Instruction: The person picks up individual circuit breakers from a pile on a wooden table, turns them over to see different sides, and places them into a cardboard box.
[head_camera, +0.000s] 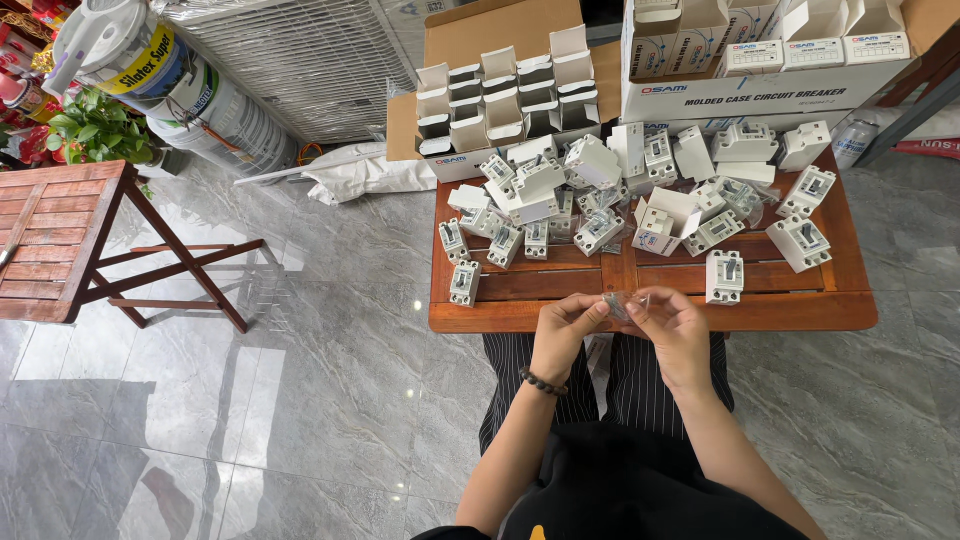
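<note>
My left hand (562, 330) and my right hand (673, 330) meet just in front of the near edge of a low wooden table (500, 312). Both pinch one small clear plastic bag (622, 303) between the fingertips; what is inside it is too small to tell. A dark bead bracelet sits on my left wrist. Several white circuit breakers (724, 277) lie scattered on the table beyond my hands, the nearest just past my right hand. Several small white cartons (664, 224) lie among them, some with open flaps.
A brown cardboard box (500, 30) of upright open cartons stands at the table's far left. A big white box (760, 85) with more cartons stands at the far right. A folding wooden table (55, 235), buckets (190, 95) and a plant (95, 130) are on the left.
</note>
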